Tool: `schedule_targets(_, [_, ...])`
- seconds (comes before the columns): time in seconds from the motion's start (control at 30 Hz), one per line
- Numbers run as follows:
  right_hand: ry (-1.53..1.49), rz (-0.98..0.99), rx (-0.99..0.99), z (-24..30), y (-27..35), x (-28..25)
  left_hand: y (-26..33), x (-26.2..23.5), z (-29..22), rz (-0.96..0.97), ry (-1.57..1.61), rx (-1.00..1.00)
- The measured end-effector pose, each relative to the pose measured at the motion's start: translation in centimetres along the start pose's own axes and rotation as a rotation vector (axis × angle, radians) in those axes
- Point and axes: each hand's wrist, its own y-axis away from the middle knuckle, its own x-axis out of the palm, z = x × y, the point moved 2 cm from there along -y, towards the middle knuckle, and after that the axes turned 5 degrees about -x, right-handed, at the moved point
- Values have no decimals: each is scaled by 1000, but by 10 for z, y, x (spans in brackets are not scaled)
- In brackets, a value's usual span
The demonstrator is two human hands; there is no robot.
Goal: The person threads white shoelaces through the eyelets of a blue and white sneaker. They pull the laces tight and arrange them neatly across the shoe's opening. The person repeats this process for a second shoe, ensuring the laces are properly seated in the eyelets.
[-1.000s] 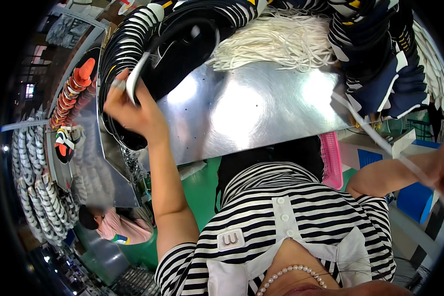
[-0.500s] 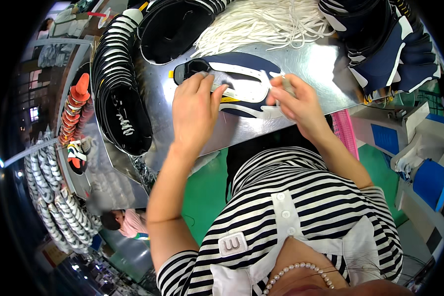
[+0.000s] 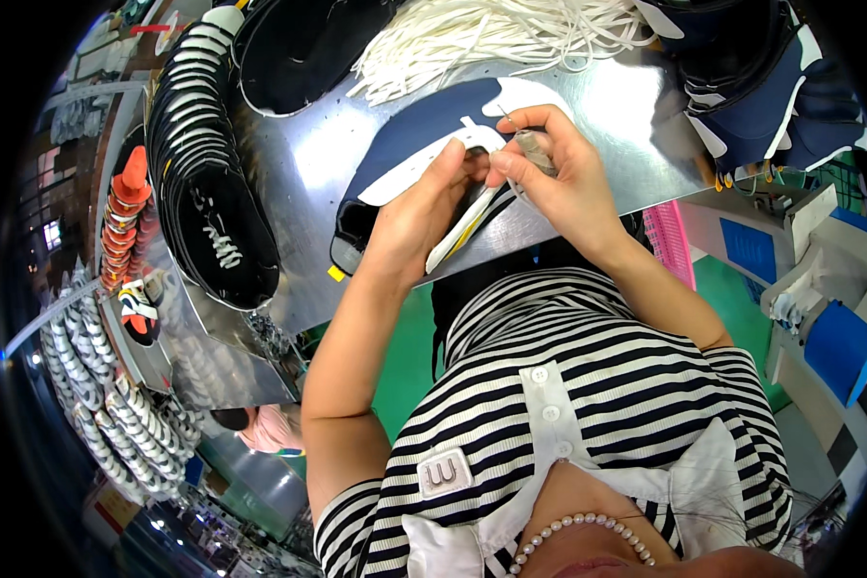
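A navy and white shoe upper [image 3: 433,120] with a yellow tab lies over the metal table's near side, tilted and partly folded. My left hand [image 3: 416,217] grips it at the opening, thumb on the white eyelet strip and fingers tucked inside. At the front end of that strip, my right hand [image 3: 570,183] is closed around a small tool with a beige, wrapped-looking handle [image 3: 535,152]. A thin metal tip seems to stick out by the forefinger. Thumb and fingertips meet close to the white strip; whether they also pinch a lace is hard to see.
White laces [image 3: 491,39] lie heaped at the back of the metal table [image 3: 308,154]. Nested black and white uppers [image 3: 197,125] line the left, and navy uppers [image 3: 751,116] are stacked at right. A pink basket [image 3: 667,241] stands below the right edge.
The shoe upper has turned and tilted, its strip side lifted toward me. My left hand has moved from lying over it to gripping inside the opening. My right hand has come closer to the left.
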Motion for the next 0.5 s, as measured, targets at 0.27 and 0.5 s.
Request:
schedule_targets(0.27, [164, -11, -57, 5, 14, 6, 17, 19, 3, -159, -138, 259])
schedule_targets(0.5, [342, 128, -44, 23, 25, 2, 28, 25, 6, -301, -142, 295])
